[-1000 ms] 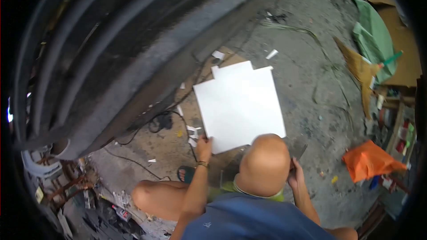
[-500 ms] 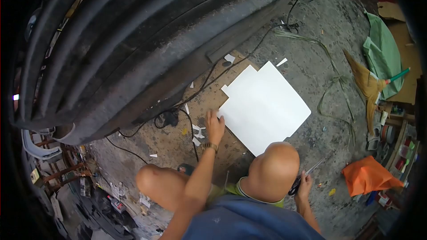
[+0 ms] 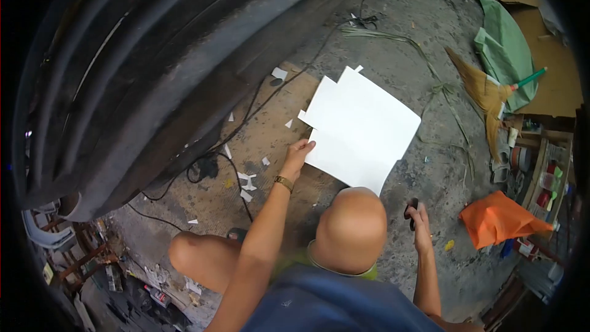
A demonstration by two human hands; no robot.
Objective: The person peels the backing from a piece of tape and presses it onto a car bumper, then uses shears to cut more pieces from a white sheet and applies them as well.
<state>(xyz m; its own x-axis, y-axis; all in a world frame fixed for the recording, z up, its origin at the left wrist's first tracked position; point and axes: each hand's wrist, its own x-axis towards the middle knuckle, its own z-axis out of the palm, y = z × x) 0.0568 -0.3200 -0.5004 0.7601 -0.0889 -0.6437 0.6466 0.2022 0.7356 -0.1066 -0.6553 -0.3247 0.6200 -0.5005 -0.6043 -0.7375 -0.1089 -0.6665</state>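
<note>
A large white sheet [image 3: 362, 126] with notched corners lies on the ground, partly over a brown board [image 3: 270, 129]. My left hand [image 3: 299, 150], with a gold watch on the wrist, grips the sheet's near left edge. My right hand [image 3: 420, 226] is raised to the right of my head, closed on the black handles of a pair of scissors [image 3: 410, 209]; the blades are hidden. My bare knee [image 3: 196, 258] is at the lower left.
A big black ribbed panel [image 3: 153, 55] fills the left. Black cables [image 3: 203, 166] and white scraps [image 3: 246, 184] lie on the board. A broom [image 3: 485, 95], green cloth [image 3: 507, 49], orange bag [image 3: 501, 221] and cluttered shelves [image 3: 541, 172] stand at the right.
The sheet has turned and shifted up and left. My left hand moved from the board onto the sheet's edge. My right hand lifted the scissors, and their blades are out of sight.
</note>
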